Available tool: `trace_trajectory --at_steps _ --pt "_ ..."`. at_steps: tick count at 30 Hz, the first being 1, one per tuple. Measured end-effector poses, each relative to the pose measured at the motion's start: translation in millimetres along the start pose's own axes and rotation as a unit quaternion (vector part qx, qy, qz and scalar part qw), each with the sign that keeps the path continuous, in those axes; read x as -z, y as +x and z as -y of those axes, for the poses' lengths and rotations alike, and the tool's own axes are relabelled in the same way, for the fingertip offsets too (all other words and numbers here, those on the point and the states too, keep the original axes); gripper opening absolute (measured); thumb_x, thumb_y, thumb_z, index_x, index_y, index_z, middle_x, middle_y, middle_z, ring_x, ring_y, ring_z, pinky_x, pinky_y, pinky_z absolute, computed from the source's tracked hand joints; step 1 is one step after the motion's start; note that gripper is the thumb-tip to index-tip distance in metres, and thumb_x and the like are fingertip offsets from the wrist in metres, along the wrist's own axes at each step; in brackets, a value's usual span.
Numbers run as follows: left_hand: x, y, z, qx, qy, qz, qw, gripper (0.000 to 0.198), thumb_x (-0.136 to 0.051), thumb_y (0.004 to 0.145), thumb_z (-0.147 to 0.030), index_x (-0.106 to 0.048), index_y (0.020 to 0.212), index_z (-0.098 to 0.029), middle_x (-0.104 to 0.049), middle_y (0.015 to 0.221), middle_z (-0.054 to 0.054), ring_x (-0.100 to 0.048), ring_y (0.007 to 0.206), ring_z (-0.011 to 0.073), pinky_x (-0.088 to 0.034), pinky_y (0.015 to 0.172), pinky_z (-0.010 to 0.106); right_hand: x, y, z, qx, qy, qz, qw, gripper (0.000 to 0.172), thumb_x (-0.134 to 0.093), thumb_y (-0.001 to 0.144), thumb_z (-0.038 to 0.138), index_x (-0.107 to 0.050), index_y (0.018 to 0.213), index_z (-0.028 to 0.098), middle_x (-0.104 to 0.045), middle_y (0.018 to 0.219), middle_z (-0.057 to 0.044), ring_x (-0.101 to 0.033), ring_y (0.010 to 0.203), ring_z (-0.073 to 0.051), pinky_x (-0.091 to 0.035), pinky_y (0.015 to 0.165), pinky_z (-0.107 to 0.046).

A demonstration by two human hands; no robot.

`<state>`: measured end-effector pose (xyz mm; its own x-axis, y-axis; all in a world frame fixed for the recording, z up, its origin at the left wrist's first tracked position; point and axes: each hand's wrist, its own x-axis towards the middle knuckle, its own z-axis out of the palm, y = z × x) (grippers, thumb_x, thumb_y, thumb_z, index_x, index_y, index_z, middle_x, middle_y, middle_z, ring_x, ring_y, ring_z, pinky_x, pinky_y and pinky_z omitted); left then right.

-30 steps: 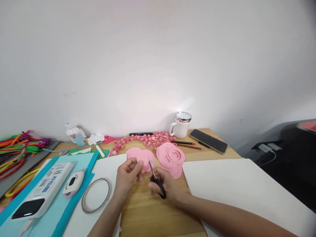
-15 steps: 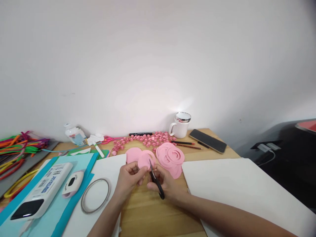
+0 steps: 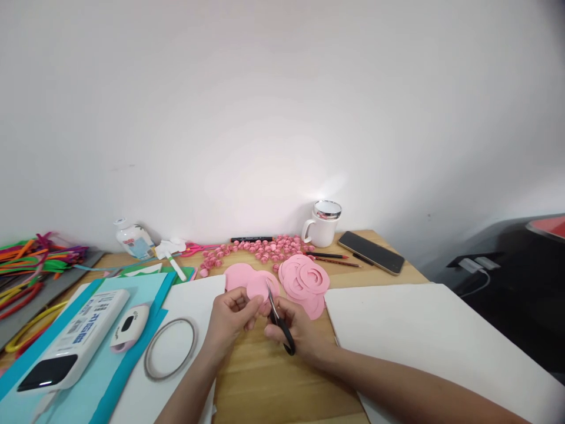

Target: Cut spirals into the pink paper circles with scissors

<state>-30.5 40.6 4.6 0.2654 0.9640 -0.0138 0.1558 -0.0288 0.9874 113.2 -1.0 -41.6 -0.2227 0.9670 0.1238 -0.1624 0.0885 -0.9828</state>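
My left hand (image 3: 229, 321) pinches a round pink foam disc (image 3: 260, 287) above the wooden table (image 3: 265, 383). My right hand (image 3: 296, 331) is closed round black-handled scissors (image 3: 278, 321), whose blades reach up into the disc's edge. Just behind lie another pink disc (image 3: 237, 275) and a stack of pink discs cut into spirals (image 3: 306, 281). A scatter of small pink rolled rosettes (image 3: 260, 250) lies further back.
White sheets lie at right (image 3: 424, 335) and left (image 3: 185, 300). A tape ring (image 3: 170, 348), a pink-white device (image 3: 130, 327), a white box (image 3: 75, 341) on blue paper, colored pipe cleaners (image 3: 30, 265), a mug (image 3: 324, 224), a phone (image 3: 372, 252), pencils and a marker surround the hands.
The pink disc has turned a little in my left hand while the scissors shifted along its edge. Both hands stay in nearly the same place.
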Motion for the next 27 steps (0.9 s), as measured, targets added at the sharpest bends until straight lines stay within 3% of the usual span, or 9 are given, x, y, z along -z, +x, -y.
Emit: trace_trajectory --at_steps 11,18,27 --pt "1.4 0.8 0.0 -0.014 -0.055 -0.015 0.998 0.029 -0.065 0.069 -0.036 -0.05 0.055 -0.016 -0.045 0.039 -0.007 -0.034 0.036 0.0051 -0.025 0.04 0.018 -3.8 -1.0 5.2 -0.041 0.008 -0.024 0.999 0.029 -0.068 0.067 0.037 -0.047 0.074 0.019 -0.046 0.047 0.009 -0.042 0.04 -0.007 -0.033 0.04 -0.019" --pt "-0.9 1.0 -1.9 -0.007 -0.093 -0.019 0.995 0.027 -0.064 0.069 -0.039 -0.052 0.06 -0.017 -0.048 0.042 -0.007 -0.036 0.036 0.0057 -0.027 0.039 0.018 -3.0 -1.6 3.4 -0.044 0.017 -0.011 0.999 0.032 -0.069 0.066 0.039 -0.045 0.073 0.019 -0.049 0.047 0.008 -0.042 0.038 -0.006 -0.033 0.039 -0.019" --pt "-1.3 -0.9 -2.5 -0.017 -0.024 0.002 1.0 0.03 -0.064 0.07 -0.038 -0.054 0.052 -0.016 -0.049 0.038 -0.005 -0.04 0.035 0.0065 -0.03 0.04 0.018 -2.1 2.0 2.9 -0.012 -0.003 0.0 1.0 0.036 -0.072 0.064 0.041 -0.046 0.074 0.018 -0.046 0.056 0.007 -0.04 0.046 -0.007 -0.032 0.045 -0.021"
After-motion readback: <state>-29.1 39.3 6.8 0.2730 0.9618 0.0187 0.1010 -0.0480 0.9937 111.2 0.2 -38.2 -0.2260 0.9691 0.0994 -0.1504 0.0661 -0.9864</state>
